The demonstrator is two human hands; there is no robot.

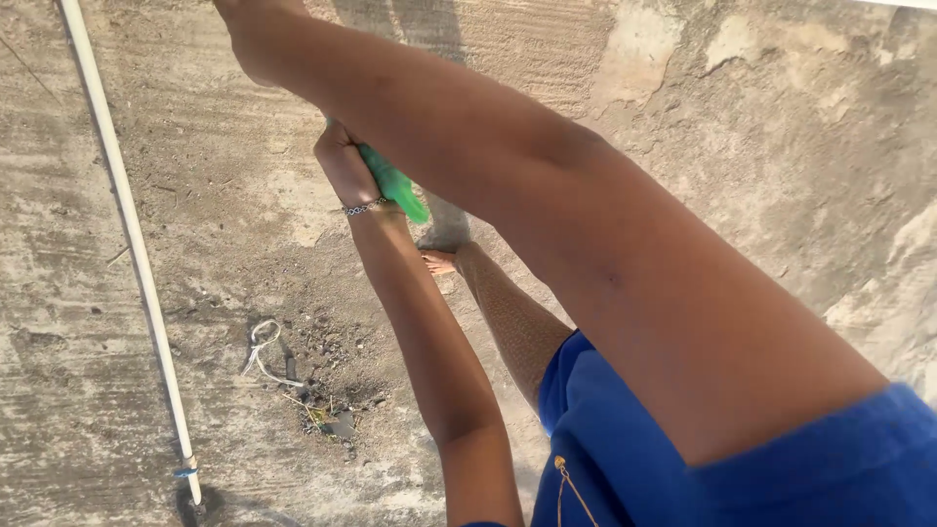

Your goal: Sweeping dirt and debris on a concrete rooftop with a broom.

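My left hand [342,161], with a beaded bracelet at the wrist, is closed around a green plastic handle [395,185] held above a rough concrete floor. Only a short piece of the green handle shows below the hand. The rest is hidden behind my right forearm [508,185], which crosses the view from lower right to upper left in front of it. My right hand runs off the top edge and only the wrist shows. I wear blue clothing [625,439], and my bare foot [439,262] stands on the floor just below the handle.
A long white pipe [132,244] lies across the concrete [781,146] on the left, running from the top edge down to the bottom. Beside it is a small heap of dirt and debris [327,405] with a looped white cord [262,342].
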